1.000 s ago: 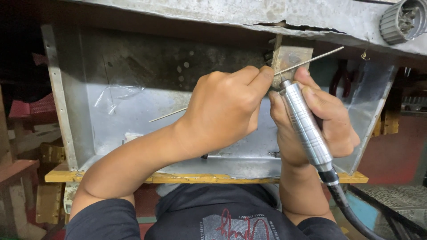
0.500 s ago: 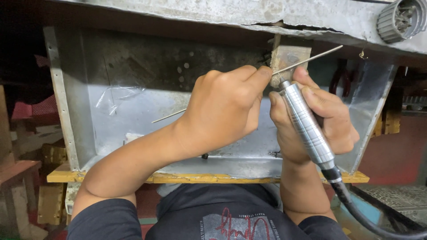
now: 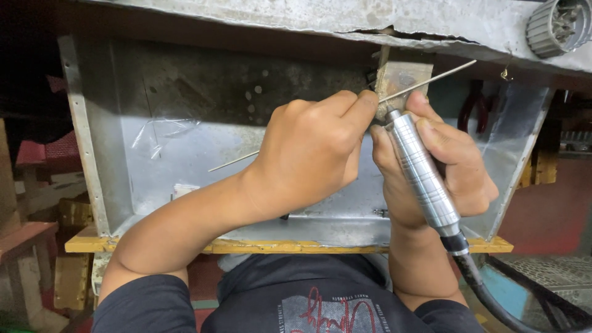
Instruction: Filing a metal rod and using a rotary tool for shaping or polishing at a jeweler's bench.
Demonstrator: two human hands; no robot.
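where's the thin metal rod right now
Head view, centre: the thin metal rod slants from the left hand up past the small block, above the right hand.

The thin straight metal rod [image 3: 425, 79] runs across the small worn wooden bench block [image 3: 401, 79], above the ridged steel rotary handpiece [image 3: 422, 176], with the sheet-metal tray [image 3: 185, 160] behind both hands.

Glossy ribbed metal handpiece [image 3: 424, 176], thin bare metal rod [image 3: 425, 81], dull scuffed sheet-metal tray [image 3: 185, 154].
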